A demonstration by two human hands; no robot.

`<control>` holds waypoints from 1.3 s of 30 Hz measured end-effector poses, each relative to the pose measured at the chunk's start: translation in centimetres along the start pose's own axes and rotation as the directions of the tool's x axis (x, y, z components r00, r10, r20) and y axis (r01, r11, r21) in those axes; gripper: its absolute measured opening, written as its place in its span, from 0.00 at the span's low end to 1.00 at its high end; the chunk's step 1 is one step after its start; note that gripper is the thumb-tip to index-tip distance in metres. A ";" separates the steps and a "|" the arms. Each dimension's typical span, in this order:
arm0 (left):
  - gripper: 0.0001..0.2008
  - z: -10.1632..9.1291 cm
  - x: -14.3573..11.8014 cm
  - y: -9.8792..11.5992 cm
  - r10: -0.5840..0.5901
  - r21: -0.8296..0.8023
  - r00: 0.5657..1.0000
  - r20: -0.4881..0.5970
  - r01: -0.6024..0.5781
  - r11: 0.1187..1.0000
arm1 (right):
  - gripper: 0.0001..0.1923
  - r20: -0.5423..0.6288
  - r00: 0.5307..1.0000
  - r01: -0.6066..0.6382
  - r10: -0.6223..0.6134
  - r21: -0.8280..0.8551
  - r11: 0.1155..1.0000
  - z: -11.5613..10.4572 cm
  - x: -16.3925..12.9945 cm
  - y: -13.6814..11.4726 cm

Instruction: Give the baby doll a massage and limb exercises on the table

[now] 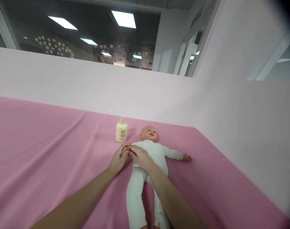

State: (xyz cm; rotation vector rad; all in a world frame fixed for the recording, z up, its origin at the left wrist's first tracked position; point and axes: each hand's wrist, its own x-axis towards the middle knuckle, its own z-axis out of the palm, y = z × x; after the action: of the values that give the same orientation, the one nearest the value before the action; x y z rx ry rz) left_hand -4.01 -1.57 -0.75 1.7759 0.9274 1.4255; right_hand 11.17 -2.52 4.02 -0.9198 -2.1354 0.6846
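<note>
Surface: flat top covered by a pink cloth (39,143), with long shallow creases running across its left part.
Boundaries: white walls along the far edge and the right edge.
Item 1: baby doll (149,152) in a white suit, lying face up, head toward the far wall.
Item 2: cream pump bottle (121,130), upright, just beside the doll's head.
</note>
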 end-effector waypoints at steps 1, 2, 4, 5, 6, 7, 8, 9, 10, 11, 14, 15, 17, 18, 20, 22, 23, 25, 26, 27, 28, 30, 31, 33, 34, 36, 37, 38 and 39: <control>0.16 0.0 0.0 0.1 0.008 0.005 1.000 0.004 -0.008 1.000 | 0.14 0.002 1.000 -0.006 0.006 -0.002 1.000 0.0 0.0 0.0; 0.16 0.1 0.0 0.2 0.008 0.020 1.000 0.005 -0.008 1.000 | 0.15 0.001 1.000 -0.011 0.011 -0.008 1.000 0.0 0.0 0.0; 0.14 0.2 0.1 0.5 -0.008 0.061 1.000 -0.006 0.009 0.998 | 0.18 -0.004 1.000 -0.025 0.025 -0.024 0.999 0.1 0.0 0.0; 0.14 0.3 0.1 0.6 -0.017 0.078 1.000 -0.014 0.018 0.997 | 0.19 -0.008 1.000 -0.030 0.030 -0.030 0.999 0.1 0.0 0.0; 0.14 0.4 0.1 0.7 -0.022 0.087 1.000 -0.020 0.023 0.996 | 0.19 -0.009 0.999 -0.031 0.031 -0.033 0.999 0.1 0.0 0.1; 0.14 0.4 0.1 0.7 -0.020 0.085 1.000 -0.022 0.021 0.996 | 0.18 -0.009 1.000 -0.029 0.028 -0.032 0.999 0.1 0.0 0.1; 0.14 0.4 0.2 0.7 -0.014 0.076 1.000 -0.021 0.015 0.997 | 0.17 -0.006 1.000 -0.026 0.026 -0.031 0.999 0.1 0.0 0.1; 0.14 0.3 0.2 0.6 -0.008 0.063 1.000 -0.019 0.009 0.998 | 0.16 -0.002 1.000 -0.023 0.023 -0.031 0.999 0.1 0.0 0.1; 0.14 0.2 0.2 0.4 -0.002 0.049 1.000 -0.022 0.003 0.999 | 0.14 0.002 1.000 -0.016 0.016 -0.031 0.999 0.1 0.0 0.1; 0.14 0.1 0.2 0.3 0.005 0.035 1.000 -0.026 -0.004 0.999 | 0.13 0.005 1.000 -0.009 0.009 -0.027 1.000 0.1 0.0 0.1; 0.13 -0.2 0.3 -0.1 0.027 0.022 0.999 -0.036 -0.026 0.999 | 0.13 0.010 1.000 0.007 -0.007 -0.013 1.000 0.2 0.1 0.1; 0.13 -0.2 0.4 -0.2 0.029 0.029 0.999 -0.035 -0.028 0.999 | 0.13 0.012 1.000 0.006 -0.006 -0.015 1.000 0.2 0.1 0.2; 0.12 -0.1 0.4 -0.1 0.022 0.055 0.999 -0.035 -0.020 0.998 | 0.14 0.007 1.000 -0.013 0.013 -0.038 0.999 0.3 0.1 0.3; 0.12 0.0 0.4 0.0 0.018 0.067 0.999 -0.039 -0.015 0.998 | 0.15 0.004 1.000 -0.023 0.023 -0.052 0.998 0.4 0.1 0.4; 0.12 0.2 0.4 0.2 0.016 0.084 0.998 -0.056 -0.011 0.996 | 0.19 -0.006 1.000 -0.024 0.024 -0.069 0.997 0.4 0.2 0.5; 0.13 0.4 0.4 0.4 0.026 0.089 0.996 -0.083 -0.019 0.996 | 0.20 -0.016 1.000 -0.009 0.008 -0.072 0.997 0.4 0.1 0.4; 0.13 0.4 0.4 0.4 0.032 0.090 0.995 -0.093 -0.023 0.996 | 0.21 -0.020 1.000 -0.003 0.001 -0.072 0.997 0.4 0.1 0.4; 0.13 0.4 0.4 0.5 0.036 0.095 0.994 -0.102 -0.026 0.995 | 0.22 -0.029 1.000 0.003 -0.005 -0.070 0.998 0.4 0.1 0.3; 0.12 0.3 0.4 0.5 0.037 0.096 0.994 -0.099 -0.028 0.995 | 0.22 -0.033 0.999 0.003 -0.005 -0.067 0.998 0.4 0.0 0.2; 0.12 0.2 0.4 0.5 0.041 0.093 0.995 -0.091 -0.032 0.995 | 0.22 -0.035 0.999 0.003 -0.006 -0.061 0.998 0.3 0.0 0.2; 0.12 0.1 0.3 0.5 0.048 0.084 0.995 -0.084 -0.041 0.996 | 0.22 -0.036 0.999 0.006 -0.008 -0.055 0.998 0.3 0.0 0.1; 0.12 0.0 0.3 0.6 0.065 0.056 0.995 -0.079 -0.060 0.997 | 0.20 -0.037 0.999 0.002 -0.004 -0.046 0.999 0.4 0.0 0.1; 0.12 0.0 0.3 0.6 0.067 0.044 0.995 -0.077 -0.064 0.997 | 0.19 -0.034 0.999 -0.005 0.004 -0.047 0.999 0.4 0.0 0.2; 0.11 0.0 0.2 0.7 0.047 0.034 0.996 -0.074 -0.045 0.998 | 0.16 -0.028 0.999 -0.024 0.023 -0.047 0.999 0.5 0.0 0.3; 0.11 0.0 0.2 0.7 0.031 0.039 0.997 -0.074 -0.028 0.999 | 0.15 -0.027 0.999 -0.033 0.032 -0.042 0.999 0.5 0.0 0.4; 0.11 0.0 0.2 0.8 0.020 0.077 0.996 -0.089 -0.013 0.997 | 0.17 -0.029 0.999 -0.043 0.043 -0.020 0.999 0.6 -0.1 0.7; 0.11 -0.1 0.3 0.8 0.028 0.111 0.994 -0.109 -0.016 0.994 | 0.19 -0.028 0.999 -0.047 0.046 -0.008 0.999 0.6 -0.1 0.8; 0.10 -0.2 0.4 0.8 0.039 0.150 0.990 -0.133 -0.019 0.988 | 0.21 -0.023 0.998 -0.051 0.051 0.003 0.999 0.6 -0.2 0.9; 0.10 -0.4 0.5 0.7 0.049 0.190 0.985 -0.163 -0.017 0.982 | 0.22 -0.013 0.998 -0.055 0.055 0.009 0.998 0.7 -0.2 1.0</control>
State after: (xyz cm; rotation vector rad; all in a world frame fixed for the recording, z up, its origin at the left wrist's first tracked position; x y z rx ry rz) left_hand -4.27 -1.43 0.16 1.8354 1.1586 1.5717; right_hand 11.21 -2.18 2.81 -0.9788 -2.1006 0.7132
